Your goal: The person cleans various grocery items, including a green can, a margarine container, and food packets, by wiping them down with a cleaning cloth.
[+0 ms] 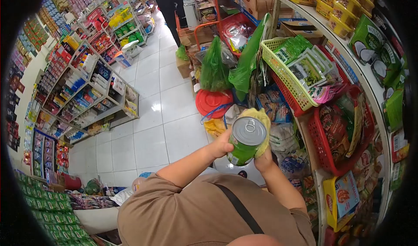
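In front of my chest is a green can (244, 147), its silver lid with a pull ring tilted up toward me. My left hand (223, 146) is closed around the can's left side, thumb near the rim. A pale yellow cloth (264, 117) wraps the can's far and right side. My right hand (263, 159) is closed on the cloth, pressing it against the can; most of its fingers are hidden behind them.
At my right, shelves hold a yellow-green basket (271, 50) of packets, a red basket (320, 148) and stacked yellow tubs (344, 13). Green plastic bags (214, 67) hang ahead near a red lid (211, 102). Product racks (93, 83) line the left, beyond the tiled floor (150, 128).
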Demonstrator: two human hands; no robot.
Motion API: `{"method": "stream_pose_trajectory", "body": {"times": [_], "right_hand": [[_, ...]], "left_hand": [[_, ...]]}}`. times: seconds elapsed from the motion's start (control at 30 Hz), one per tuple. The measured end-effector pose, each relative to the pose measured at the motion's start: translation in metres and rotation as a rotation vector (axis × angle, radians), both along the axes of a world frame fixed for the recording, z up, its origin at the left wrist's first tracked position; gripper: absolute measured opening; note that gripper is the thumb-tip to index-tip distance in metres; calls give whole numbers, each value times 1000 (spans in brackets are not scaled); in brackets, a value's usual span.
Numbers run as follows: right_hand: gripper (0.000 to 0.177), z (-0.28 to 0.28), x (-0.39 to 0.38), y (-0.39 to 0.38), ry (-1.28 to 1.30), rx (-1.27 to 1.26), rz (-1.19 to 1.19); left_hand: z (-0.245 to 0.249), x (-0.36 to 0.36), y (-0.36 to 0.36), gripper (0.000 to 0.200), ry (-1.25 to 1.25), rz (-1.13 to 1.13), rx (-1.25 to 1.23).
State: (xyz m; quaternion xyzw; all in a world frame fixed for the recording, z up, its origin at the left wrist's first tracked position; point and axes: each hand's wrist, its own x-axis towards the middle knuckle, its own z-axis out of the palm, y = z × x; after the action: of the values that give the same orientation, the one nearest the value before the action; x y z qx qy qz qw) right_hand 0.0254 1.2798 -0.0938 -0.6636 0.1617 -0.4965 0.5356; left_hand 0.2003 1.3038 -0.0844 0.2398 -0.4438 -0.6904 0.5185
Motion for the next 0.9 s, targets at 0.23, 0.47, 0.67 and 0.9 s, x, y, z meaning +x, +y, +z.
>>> {"method": "stream_pose_trajectory", "body": {"times": [0.23, 0.47, 0.67, 0.9], "right_hand": [[45, 21, -26, -14, 459, -132, -25], [46, 26, -33, -2, 126, -183, 47], [88, 69, -23, 11, -32, 195, 247], [76, 35, -5, 16, 168, 302, 166]], "left_hand": [[13, -26, 18, 110, 104, 182, -7], [24, -18, 25, 107, 182, 118, 81], [7, -23, 38, 94, -40, 85, 45], [-17, -8, 53, 51, -160, 191, 113]]}}
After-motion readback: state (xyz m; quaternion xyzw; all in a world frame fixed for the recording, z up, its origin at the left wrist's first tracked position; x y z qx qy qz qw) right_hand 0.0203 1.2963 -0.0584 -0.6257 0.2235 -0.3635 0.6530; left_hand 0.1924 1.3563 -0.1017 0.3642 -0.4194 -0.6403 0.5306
